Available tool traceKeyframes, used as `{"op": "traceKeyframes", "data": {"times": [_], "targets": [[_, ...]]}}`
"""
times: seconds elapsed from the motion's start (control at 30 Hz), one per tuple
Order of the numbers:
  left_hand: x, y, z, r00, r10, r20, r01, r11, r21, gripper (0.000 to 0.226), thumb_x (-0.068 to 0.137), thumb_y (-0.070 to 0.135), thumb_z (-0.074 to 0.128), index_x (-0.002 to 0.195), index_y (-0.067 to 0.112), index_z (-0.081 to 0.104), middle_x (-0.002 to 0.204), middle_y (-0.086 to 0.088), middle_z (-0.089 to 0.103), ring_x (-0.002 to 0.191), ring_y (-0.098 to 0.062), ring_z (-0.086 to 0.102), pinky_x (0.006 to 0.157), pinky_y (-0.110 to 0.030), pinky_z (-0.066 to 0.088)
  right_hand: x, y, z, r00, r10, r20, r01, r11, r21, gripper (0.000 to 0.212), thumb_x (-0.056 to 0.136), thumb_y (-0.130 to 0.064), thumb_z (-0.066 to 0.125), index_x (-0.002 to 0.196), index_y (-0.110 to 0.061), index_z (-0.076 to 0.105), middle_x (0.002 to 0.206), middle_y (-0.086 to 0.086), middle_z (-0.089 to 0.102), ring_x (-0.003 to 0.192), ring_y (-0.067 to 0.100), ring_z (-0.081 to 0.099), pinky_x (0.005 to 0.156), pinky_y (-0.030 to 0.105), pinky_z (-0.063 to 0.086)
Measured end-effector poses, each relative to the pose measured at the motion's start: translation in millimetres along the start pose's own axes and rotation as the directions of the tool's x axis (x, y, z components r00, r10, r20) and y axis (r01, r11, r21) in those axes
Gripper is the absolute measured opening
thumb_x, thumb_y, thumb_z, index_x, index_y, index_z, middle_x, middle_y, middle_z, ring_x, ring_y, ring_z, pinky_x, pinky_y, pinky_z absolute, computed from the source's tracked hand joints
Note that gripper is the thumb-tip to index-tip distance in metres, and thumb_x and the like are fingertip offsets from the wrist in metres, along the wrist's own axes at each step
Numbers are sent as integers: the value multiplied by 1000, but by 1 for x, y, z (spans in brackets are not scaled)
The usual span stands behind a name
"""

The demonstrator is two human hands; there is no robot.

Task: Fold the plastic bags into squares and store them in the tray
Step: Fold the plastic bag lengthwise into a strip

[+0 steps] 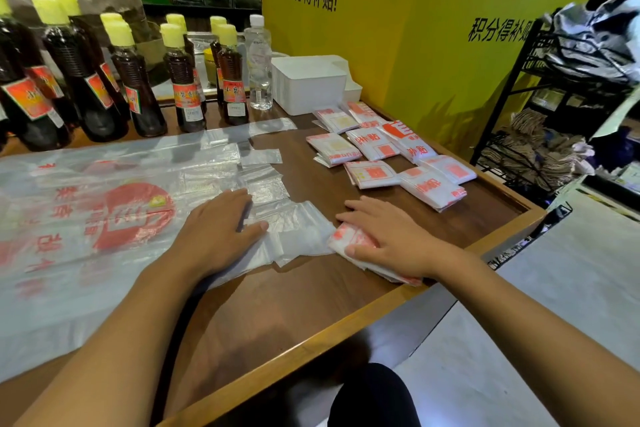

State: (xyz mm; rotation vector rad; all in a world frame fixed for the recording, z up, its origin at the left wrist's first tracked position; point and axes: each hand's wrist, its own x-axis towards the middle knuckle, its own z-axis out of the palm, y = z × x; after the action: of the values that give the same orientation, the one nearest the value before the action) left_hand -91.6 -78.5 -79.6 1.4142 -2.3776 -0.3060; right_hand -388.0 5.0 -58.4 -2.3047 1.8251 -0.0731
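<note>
Unfolded bags (104, 211) are lying on the table's (277, 315) left half, bottles (138, 87) standing behind them. Folded squares (388, 156) are sitting to the right, the tray (308, 83) resting behind those, beside a water bottle (258, 62).

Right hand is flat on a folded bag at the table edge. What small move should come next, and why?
Probably slide the folded bag under the right hand toward the other folded squares near the white tray. It already looks folded, and the left hand rests on the flat bags.

head view, looking down, near table (311, 305)
</note>
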Motion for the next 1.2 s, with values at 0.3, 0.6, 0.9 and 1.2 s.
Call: {"op": "traceKeyframes", "data": {"times": [0.3,0.6,0.9,1.2], "targets": [[-1,-4,0,997,-68,-33,69,998,14,37,94,51,60,107,16,56,105,4,61,101,-26,57,83,-39,43,7,10,-3,881,421,-217,-426,904,27,61,94,-63,50,143,-30,36,151,4,28,138,28,25,111,50,23],[-6,5,-3,989,-125,-79,119,990,-79,37,102,45,46,128,21,58,134,-2,61,124,-25,51,105,-47,39,-2,-18,-4,781,417,-465,-402,905,136,47,97,-52,51,135,-27,43,146,4,33,136,25,31,114,50,24],[-35,-25,-38,970,-188,-154,162,972,-170,37,104,27,50,141,21,54,147,-2,53,133,-23,47,111,-41,36,58,-158,13,978,-35,-204,87,964,253,47,96,-44,55,141,-32,47,151,-2,33,141,22,26,115,44,19],[-150,-141,-79,949,-300,94,269,930,249,115,65,99,-5,160,38,16,168,11,8,155,-15,10,125,-42,16,104,-228,49,933,-358,27,357,934,27,75,97,-68,37,159,-35,13,169,-3,0,154,15,-2,124,47,0]]}}
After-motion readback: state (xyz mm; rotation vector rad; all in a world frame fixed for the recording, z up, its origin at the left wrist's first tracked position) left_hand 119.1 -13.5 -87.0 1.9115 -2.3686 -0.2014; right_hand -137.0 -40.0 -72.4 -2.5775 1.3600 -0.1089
